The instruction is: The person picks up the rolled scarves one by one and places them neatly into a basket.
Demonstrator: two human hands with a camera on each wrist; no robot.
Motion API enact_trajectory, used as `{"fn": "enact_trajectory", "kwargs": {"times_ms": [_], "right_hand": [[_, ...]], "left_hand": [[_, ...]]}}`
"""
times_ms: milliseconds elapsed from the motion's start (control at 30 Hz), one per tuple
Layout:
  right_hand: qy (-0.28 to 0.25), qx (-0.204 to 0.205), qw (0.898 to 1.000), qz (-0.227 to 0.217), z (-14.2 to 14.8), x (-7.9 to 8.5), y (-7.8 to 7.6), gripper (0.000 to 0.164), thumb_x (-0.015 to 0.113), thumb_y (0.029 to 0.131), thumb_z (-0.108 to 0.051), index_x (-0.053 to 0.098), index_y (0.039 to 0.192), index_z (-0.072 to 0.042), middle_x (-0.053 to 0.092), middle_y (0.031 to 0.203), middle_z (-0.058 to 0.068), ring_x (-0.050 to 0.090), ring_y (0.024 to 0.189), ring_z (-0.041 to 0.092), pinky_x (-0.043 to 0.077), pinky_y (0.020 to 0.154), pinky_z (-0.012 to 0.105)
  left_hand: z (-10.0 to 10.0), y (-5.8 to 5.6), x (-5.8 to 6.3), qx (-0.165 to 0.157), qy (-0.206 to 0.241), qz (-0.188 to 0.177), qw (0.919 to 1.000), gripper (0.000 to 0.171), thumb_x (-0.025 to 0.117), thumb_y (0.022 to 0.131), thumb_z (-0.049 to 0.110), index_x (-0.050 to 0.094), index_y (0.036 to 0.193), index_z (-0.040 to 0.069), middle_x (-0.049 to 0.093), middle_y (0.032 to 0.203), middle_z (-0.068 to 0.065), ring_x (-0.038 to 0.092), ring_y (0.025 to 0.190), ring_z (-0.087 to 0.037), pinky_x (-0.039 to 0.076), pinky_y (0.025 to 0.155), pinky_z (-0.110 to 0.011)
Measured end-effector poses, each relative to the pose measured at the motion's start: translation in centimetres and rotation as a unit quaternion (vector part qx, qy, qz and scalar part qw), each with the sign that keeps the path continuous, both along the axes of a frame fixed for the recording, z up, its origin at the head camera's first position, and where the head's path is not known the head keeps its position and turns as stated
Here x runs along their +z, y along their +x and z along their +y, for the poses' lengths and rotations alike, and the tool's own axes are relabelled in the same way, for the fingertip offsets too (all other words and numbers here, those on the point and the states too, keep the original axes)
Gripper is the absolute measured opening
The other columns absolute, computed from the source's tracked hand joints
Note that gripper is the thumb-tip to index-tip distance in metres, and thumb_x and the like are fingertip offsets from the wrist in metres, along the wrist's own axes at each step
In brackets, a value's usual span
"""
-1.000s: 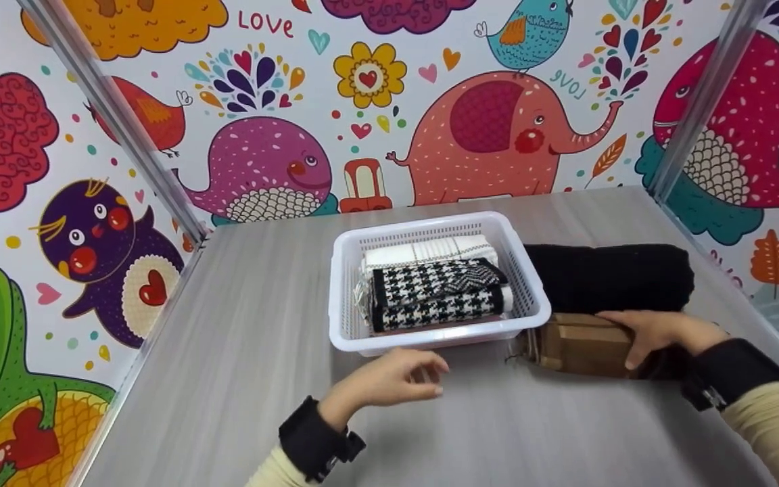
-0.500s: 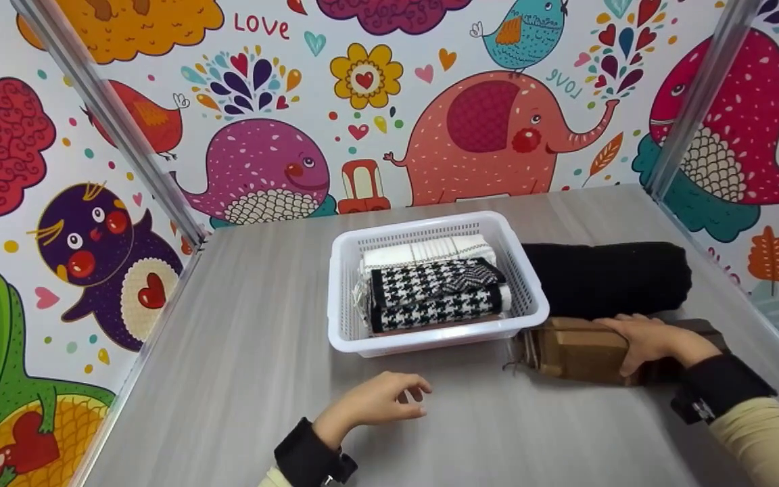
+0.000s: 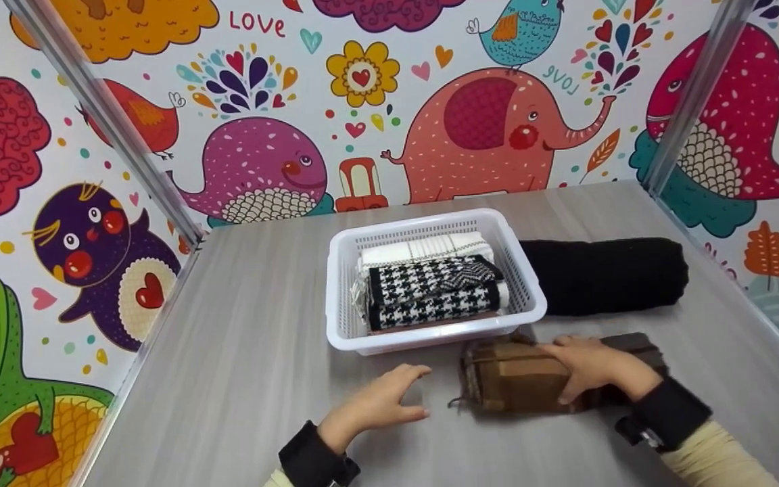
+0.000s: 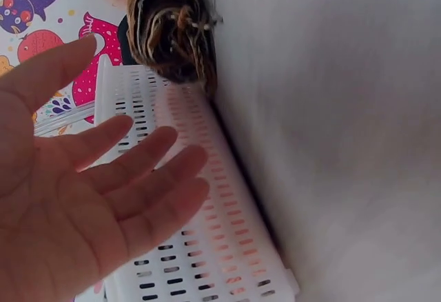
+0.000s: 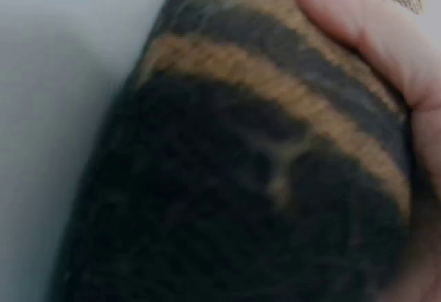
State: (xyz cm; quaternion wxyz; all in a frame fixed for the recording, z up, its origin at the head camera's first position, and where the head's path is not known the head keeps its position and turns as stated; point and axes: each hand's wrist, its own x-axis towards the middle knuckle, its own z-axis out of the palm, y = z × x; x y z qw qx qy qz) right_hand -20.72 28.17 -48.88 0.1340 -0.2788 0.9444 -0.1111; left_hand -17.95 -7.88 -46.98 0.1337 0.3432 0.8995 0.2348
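My right hand [image 3: 599, 368] grips a brown and black rolled scarf [image 3: 514, 379] from above, thumb on the near side. In the right wrist view the scarf [image 5: 200, 157] shows a dark band edged with tan stripes. Its rolled end [image 4: 169, 33], with a few fringe threads, faces the left hand in the left wrist view. My left hand [image 3: 376, 404] hovers in front of the white basket [image 3: 430, 333], fingers spread and relaxed, holding nothing. Inside the basket lie a black-and-white houndstooth scarf [image 3: 423, 291] and a white folded cloth [image 3: 423, 250] with fringe.
A thick black roll of cloth [image 3: 606, 277] lies right of the basket, towards the back of the grey table [image 3: 247, 325]. Cartoon-printed walls [image 3: 376, 149] with metal posts [image 3: 700, 101] border the table at the back and sides.
The right hand has brought the brown scarf leftward and nearer, away from the black roll to in front of the basket's right corner. The left hand drew back slightly and its fingers spread wider.
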Motion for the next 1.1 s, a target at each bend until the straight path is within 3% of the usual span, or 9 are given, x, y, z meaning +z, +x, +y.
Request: {"fn": "enact_trajectory", "kwargs": {"times_ms": [167, 267, 367, 467, 567, 700, 867, 1100], "right_hand": [[-0.012, 0.014, 1.000, -0.001, -5.4, -0.8, 0.3, 0.094, 0.082, 0.054, -0.040, 0.044, 0.131, -0.002, 0.049, 0.120, 0.029, 0.046, 0.108, 0.047, 0.035, 0.085, 0.066], [-0.007, 0.027, 1.000, 0.012, -8.9, -1.2, 0.5, 0.095, 0.081, 0.053, -0.045, 0.045, 0.130, -0.003, 0.051, 0.117, 0.024, 0.048, 0.105, 0.041, 0.037, 0.083, 0.063], [0.001, 0.033, 0.999, 0.022, -12.3, -1.6, 0.7, 0.094, 0.079, 0.054, -0.050, 0.046, 0.129, -0.005, 0.053, 0.113, 0.019, 0.050, 0.102, 0.036, 0.040, 0.081, 0.060], [0.010, 0.052, 0.998, 0.036, -15.1, -1.8, 0.7, 0.091, 0.078, 0.056, -0.053, 0.047, 0.127, -0.007, 0.054, 0.108, 0.016, 0.051, 0.099, 0.033, 0.044, 0.075, 0.056], [0.020, 0.075, 0.996, 0.051, -16.9, -1.8, 0.5, 0.090, 0.076, 0.058, -0.056, 0.046, 0.128, -0.008, 0.053, 0.106, 0.014, 0.052, 0.097, 0.031, 0.047, 0.071, 0.053], [0.010, 0.087, 0.995, 0.052, -17.1, -1.8, 0.4, 0.091, 0.075, 0.060, -0.057, 0.043, 0.132, -0.012, 0.052, 0.108, 0.011, 0.051, 0.099, 0.028, 0.047, 0.071, 0.048], [-0.023, 0.097, 0.993, 0.061, -14.6, -1.9, 0.8, 0.093, 0.071, 0.062, -0.060, 0.037, 0.137, -0.018, 0.052, 0.117, 0.008, 0.051, 0.104, 0.028, 0.046, 0.078, 0.047], [-0.037, 0.095, 0.994, 0.046, -9.9, -2.4, 1.1, 0.098, 0.072, 0.060, -0.060, 0.034, 0.140, -0.016, 0.049, 0.127, 0.017, 0.048, 0.111, 0.038, 0.040, 0.088, 0.055]], "left_hand": [[0.0, 0.1, -0.6, -0.004, 0.006, 0.032, 0.9995, 0.072, 0.069, 0.078, 0.033, 0.039, 0.135, 0.001, 0.047, 0.130, -0.012, 0.046, 0.120, -0.024, 0.036, 0.102, -0.034], [-0.1, 0.3, -0.9, -0.005, -0.008, 0.050, 0.9987, 0.077, 0.071, 0.075, 0.035, 0.038, 0.136, 0.002, 0.045, 0.132, -0.011, 0.044, 0.122, -0.025, 0.034, 0.103, -0.037], [-0.4, 0.4, -1.3, -0.006, -0.045, 0.089, 0.9950, 0.080, 0.073, 0.071, 0.038, 0.039, 0.135, 0.003, 0.045, 0.132, -0.012, 0.045, 0.119, -0.027, 0.035, 0.101, -0.041], [-0.9, 0.4, -1.8, 0.005, -0.100, 0.132, 0.9862, 0.085, 0.076, 0.066, 0.042, 0.040, 0.135, 0.005, 0.047, 0.130, -0.013, 0.047, 0.115, -0.030, 0.038, 0.095, -0.046], [-1.5, 0.1, -2.4, 0.027, -0.136, 0.150, 0.9788, 0.090, 0.078, 0.061, 0.046, 0.042, 0.134, 0.009, 0.051, 0.124, -0.012, 0.051, 0.108, -0.030, 0.041, 0.088, -0.048], [-1.9, -0.3, -2.9, 0.046, -0.139, 0.140, 0.9793, 0.093, 0.080, 0.056, 0.048, 0.043, 0.133, 0.013, 0.057, 0.113, -0.010, 0.054, 0.097, -0.028, 0.044, 0.081, -0.047], [-2.1, -0.4, -3.1, 0.045, -0.132, 0.127, 0.9820, 0.095, 0.081, 0.052, 0.052, 0.043, 0.131, 0.015, 0.058, 0.105, -0.009, 0.054, 0.091, -0.025, 0.042, 0.073, -0.040], [-2.4, 0.7, -2.8, 0.050, -0.156, 0.065, 0.9843, 0.100, 0.080, 0.048, 0.058, 0.047, 0.125, 0.005, 0.055, 0.105, -0.011, 0.051, 0.095, -0.026, 0.043, 0.075, -0.040]]}}
